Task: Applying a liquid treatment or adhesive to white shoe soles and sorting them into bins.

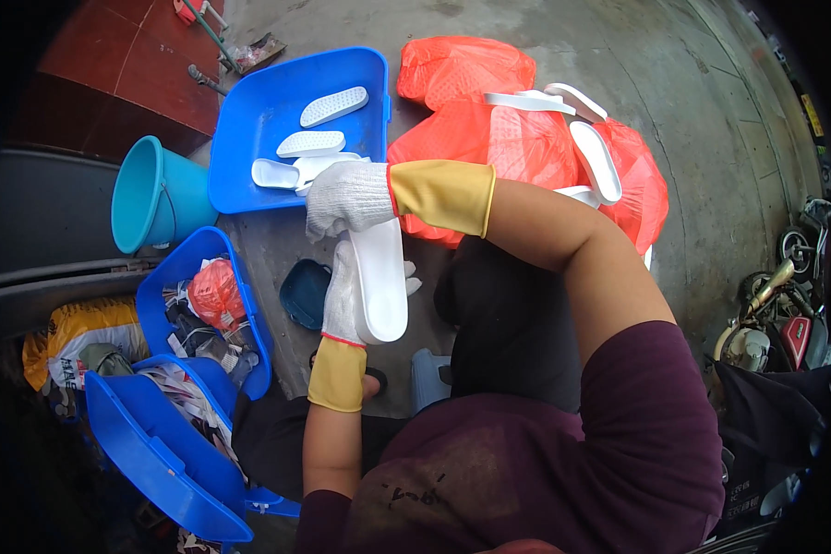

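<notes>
My left hand (341,300), in a white knit glove with a yellow cuff, is closed around a white shoe sole (381,282) from beneath. Its fingertips show past the sole's right edge. Across the far end of that sole lies my right hand (349,198), gloved the same way, with its fingers bent down. Whatever those fingers pinch is hidden under the glove. Just beyond, several white soles (311,144) lie in a large blue bin (297,76), some with their dotted undersides up.
Red plastic bags (471,138) stand at the far right with loose white soles (596,162) on top. A turquoise bucket (138,198) and a blue bin (260,346) of scraps are on the left. A small dark blue basin (306,294) sits on the floor. A motorcycle (776,323) stands far right.
</notes>
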{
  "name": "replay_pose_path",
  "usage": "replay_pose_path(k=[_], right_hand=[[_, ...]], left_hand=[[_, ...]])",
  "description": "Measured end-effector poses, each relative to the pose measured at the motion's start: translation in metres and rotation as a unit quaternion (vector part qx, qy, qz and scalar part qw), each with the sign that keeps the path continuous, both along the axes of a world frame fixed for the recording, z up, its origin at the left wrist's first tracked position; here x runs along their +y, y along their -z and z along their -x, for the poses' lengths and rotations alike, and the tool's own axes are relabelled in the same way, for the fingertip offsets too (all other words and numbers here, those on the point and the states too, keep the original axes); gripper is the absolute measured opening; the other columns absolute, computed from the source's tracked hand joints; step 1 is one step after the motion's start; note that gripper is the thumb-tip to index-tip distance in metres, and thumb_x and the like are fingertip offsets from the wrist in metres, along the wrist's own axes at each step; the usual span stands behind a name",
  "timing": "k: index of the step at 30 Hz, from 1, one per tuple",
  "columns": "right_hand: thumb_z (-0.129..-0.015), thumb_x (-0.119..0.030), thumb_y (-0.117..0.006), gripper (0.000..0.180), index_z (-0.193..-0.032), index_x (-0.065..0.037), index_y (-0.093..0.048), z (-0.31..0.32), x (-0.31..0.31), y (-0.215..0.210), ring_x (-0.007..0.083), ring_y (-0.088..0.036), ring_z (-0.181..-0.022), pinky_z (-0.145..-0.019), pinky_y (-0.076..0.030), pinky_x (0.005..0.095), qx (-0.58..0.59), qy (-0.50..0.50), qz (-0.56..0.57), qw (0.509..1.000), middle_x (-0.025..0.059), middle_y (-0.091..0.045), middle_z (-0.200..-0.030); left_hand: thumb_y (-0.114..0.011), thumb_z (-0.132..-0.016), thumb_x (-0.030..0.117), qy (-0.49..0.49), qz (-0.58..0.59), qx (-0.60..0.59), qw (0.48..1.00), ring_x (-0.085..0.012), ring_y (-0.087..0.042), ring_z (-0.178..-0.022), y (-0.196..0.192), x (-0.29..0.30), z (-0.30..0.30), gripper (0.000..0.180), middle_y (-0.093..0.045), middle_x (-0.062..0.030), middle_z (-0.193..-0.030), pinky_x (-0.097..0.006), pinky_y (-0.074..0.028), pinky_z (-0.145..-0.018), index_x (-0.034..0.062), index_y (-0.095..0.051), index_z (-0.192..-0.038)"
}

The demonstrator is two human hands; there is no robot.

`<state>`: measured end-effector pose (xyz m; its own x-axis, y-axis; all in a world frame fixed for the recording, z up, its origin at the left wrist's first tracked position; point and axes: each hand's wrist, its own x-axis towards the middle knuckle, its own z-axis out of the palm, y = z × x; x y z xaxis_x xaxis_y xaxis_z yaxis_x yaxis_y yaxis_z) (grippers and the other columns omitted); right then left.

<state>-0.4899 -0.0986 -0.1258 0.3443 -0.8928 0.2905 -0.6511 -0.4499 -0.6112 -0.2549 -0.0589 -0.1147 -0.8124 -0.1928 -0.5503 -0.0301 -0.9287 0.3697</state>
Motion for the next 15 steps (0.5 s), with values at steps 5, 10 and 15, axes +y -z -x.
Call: replay_pose_path(k=[5, 10, 15], right_hand=[[-0.087, -0.007, -0.066, 0.035, -0.118, -0.017, -0.079, 0.123, 0.026, -0.013, 0.0345, -0.074, -0.093, -0.078, -0.059, 0.0455, 0.123, 0.364, -0.063, 0.921, 0.0146, -0.075, -0.094], [-0.090, -0.010, -0.070, 0.051, -0.139, -0.016, -0.058, 0.296, 0.148, 0.081, 0.0323, -0.075, -0.107, -0.080, -0.061, 0.0477, 0.409, 0.551, -0.322, 0.652, 0.0122, -0.075, -0.115], [-0.097, -0.020, -0.062, 0.036, -0.133, -0.018, -0.069, 0.325, 0.214, 0.126, 0.0303, -0.073, -0.115, -0.096, -0.058, 0.0449, 0.347, 0.641, -0.343, 0.593, 0.0092, -0.073, -0.131]], left_hand=[[-0.049, -0.102, 0.068, -0.169, 0.114, -0.025, 0.979, -0.0469, -0.056, -0.126, 0.035, -0.118, 0.086, 0.076, -0.054, -0.0176, -0.141, -0.072, -0.046, -0.106, 0.0155, -0.040, -0.156], [-0.046, -0.107, 0.058, -0.175, 0.057, 0.156, 0.971, -0.0466, -0.036, -0.149, 0.117, -0.211, 0.084, 0.071, -0.031, -0.0198, -0.166, -0.070, -0.035, -0.116, 0.0194, -0.024, -0.163], [-0.049, -0.107, 0.057, -0.152, 0.188, -0.093, 0.966, -0.0491, -0.018, -0.158, 0.082, -0.157, 0.080, 0.087, -0.008, -0.0276, -0.173, -0.060, -0.034, -0.121, 0.0166, -0.005, -0.170]])
